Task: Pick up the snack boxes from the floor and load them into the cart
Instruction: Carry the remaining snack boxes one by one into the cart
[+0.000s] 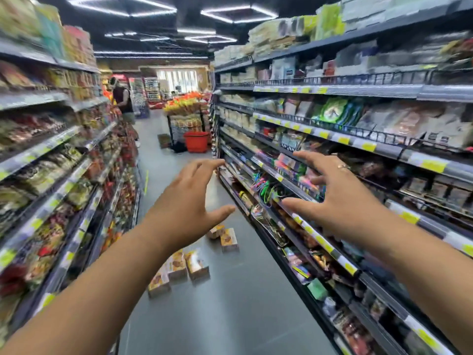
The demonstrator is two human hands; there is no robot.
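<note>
Several orange-and-yellow snack boxes lie on the grey aisle floor. One group [179, 270] sits just below my left forearm, and two more boxes [225, 238] lie a little farther down the aisle. My left hand [189, 201] and my right hand [340, 201] are both stretched out in front of me at chest height, fingers spread, holding nothing. Both hands are well above the boxes. No cart shows in the view.
Stocked shelves line the aisle on the left [51, 175] and right [358, 155]. A red basket [196, 141] stands on the floor far down the aisle beside a display rack [185, 111]. A person [124, 101] stands at the far left shelf.
</note>
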